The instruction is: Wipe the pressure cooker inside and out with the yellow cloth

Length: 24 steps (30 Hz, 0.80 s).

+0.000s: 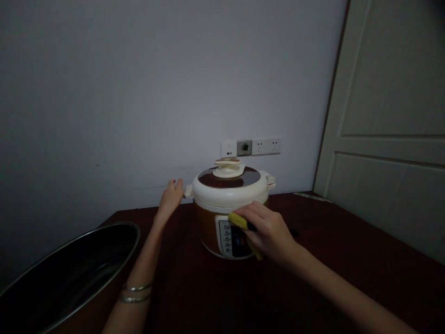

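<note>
An orange and cream electric cooker (212, 222) with a brown-topped lid stands on the dark wooden table (333, 250), near the wall. My left hand (170, 198) reaches to the cooker's left side handle and its fingers touch it. My right hand (269, 232) is closed on a yellow cloth (238, 221) and presses it against the cooker's front, over the control panel (231, 239).
A large dark metal basin (69, 273) sits at the table's left front. Wall sockets (251, 147) are mounted behind the cooker. A pale door (392, 120) stands at the right. A thin light object (311, 196) lies at the table's far right edge.
</note>
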{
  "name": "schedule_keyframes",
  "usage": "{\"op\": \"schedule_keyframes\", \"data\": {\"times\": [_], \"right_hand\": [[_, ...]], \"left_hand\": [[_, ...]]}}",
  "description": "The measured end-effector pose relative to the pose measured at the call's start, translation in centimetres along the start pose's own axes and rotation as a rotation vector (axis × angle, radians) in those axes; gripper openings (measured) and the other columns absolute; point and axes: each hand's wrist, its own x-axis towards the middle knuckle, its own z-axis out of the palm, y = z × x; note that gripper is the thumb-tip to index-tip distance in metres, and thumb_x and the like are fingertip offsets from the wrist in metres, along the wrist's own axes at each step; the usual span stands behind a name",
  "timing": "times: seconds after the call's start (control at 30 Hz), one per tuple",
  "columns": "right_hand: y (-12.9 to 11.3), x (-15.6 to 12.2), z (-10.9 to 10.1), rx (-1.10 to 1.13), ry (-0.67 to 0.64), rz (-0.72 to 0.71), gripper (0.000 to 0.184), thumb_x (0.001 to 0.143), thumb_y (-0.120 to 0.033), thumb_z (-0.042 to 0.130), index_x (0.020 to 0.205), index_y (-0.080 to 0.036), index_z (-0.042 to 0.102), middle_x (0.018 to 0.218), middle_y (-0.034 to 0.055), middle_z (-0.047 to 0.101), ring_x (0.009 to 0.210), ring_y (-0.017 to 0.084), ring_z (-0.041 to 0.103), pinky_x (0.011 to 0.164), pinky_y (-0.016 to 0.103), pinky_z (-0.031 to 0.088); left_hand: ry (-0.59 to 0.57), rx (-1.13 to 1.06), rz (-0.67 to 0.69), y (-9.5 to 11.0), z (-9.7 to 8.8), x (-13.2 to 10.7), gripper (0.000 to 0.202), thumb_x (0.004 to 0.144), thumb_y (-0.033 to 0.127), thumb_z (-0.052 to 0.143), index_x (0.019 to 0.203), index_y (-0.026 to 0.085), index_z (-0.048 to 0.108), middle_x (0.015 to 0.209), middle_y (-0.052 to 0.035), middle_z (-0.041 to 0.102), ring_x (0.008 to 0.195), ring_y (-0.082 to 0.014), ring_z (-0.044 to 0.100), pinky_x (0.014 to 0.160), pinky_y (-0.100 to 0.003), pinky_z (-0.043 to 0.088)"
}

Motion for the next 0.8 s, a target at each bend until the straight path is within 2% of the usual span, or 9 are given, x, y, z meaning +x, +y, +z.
{"op": "schedule_keyframes", "data": {"times": [0.07, 0.17, 0.3, 0.43, 0.53, 0.73, 0.8], "right_hand": [[0.0, 0.3, 0.0, 0.005, -0.034, -0.007, 0.036, 0.071, -0.002, 0.048, 0.103, -0.015, 0.060, 0.096, 0.0085, 0.066, 0.089, 0.022, 0.058, 0.074, 0.034, 0.052], [1.0, -0.4, -0.9, 0.038, -0.060, 0.017, 0.034, 0.071, -0.002, 0.048, 0.100, -0.017, 0.060, 0.094, 0.0071, 0.066, 0.089, 0.021, 0.058, 0.075, 0.032, 0.050], [1.9, -1.5, -1.2, 0.067, 0.004, -0.005, 0.030, 0.074, -0.002, 0.047, 0.096, -0.017, 0.059, 0.092, 0.0077, 0.066, 0.087, 0.020, 0.057, 0.074, 0.031, 0.049], [0.4, -0.7, 0.7, -0.001, 0.014, -0.086, 0.035, 0.067, 0.001, 0.046, 0.095, -0.015, 0.060, 0.088, 0.0085, 0.066, 0.082, 0.020, 0.056, 0.066, 0.030, 0.048], [-0.3, -0.1, 1.4, -0.017, 0.004, -0.071, 0.038, 0.064, 0.001, 0.044, 0.094, -0.016, 0.060, 0.087, 0.0078, 0.066, 0.081, 0.020, 0.055, 0.065, 0.029, 0.048], [2.3, -1.7, -1.6, 0.134, 0.059, 0.079, 0.031, 0.072, -0.001, 0.046, 0.093, -0.018, 0.061, 0.086, 0.0056, 0.065, 0.083, 0.018, 0.057, 0.071, 0.030, 0.048], [2.4, -1.8, -1.7, 0.150, 0.079, 0.087, 0.028, 0.073, -0.002, 0.047, 0.091, -0.018, 0.062, 0.085, 0.0053, 0.065, 0.082, 0.018, 0.057, 0.071, 0.029, 0.048]], "left_hand": [[-0.117, -0.016, 0.006, 0.0, 1.1, 0.2, 0.047, 0.091, 0.041, 0.026, 0.086, 0.012, 0.062, 0.085, -0.0162, 0.068, 0.085, -0.0269, 0.064, 0.078, -0.038, 0.047], [-0.135, -0.016, 0.043, 0.0, 1.8, 0.2, 0.044, 0.089, 0.035, 0.025, 0.072, 0.016, 0.060, 0.080, -0.0135, 0.067, 0.083, -0.0250, 0.063, 0.077, -0.035, 0.046], [-0.113, -0.024, 0.066, -0.3, 2.1, 0.2, 0.042, 0.086, 0.028, 0.024, 0.080, 0.015, 0.064, 0.088, -0.0139, 0.069, 0.087, -0.0235, 0.062, 0.078, -0.032, 0.045], [-0.108, -0.041, 0.072, -0.6, 2.3, 0.2, 0.043, 0.081, 0.023, 0.027, 0.093, 0.011, 0.066, 0.092, -0.0138, 0.069, 0.086, -0.0221, 0.062, 0.076, -0.030, 0.045], [-0.116, -0.048, 0.071, -0.6, 2.3, 0.3, 0.044, 0.079, 0.023, 0.028, 0.094, 0.010, 0.067, 0.086, -0.0132, 0.069, 0.079, -0.0219, 0.062, 0.071, -0.030, 0.045], [-0.121, -0.079, 0.084, -0.6, 2.2, 0.4, 0.043, 0.077, 0.025, 0.030, 0.090, 0.011, 0.069, 0.081, -0.0119, 0.069, 0.075, -0.0217, 0.060, 0.067, -0.029, 0.044], [-0.118, -0.094, 0.084, -0.7, 2.2, 0.4, 0.043, 0.077, 0.025, 0.031, 0.091, 0.010, 0.069, 0.082, -0.0120, 0.069, 0.075, -0.0218, 0.060, 0.067, -0.030, 0.044]]}}
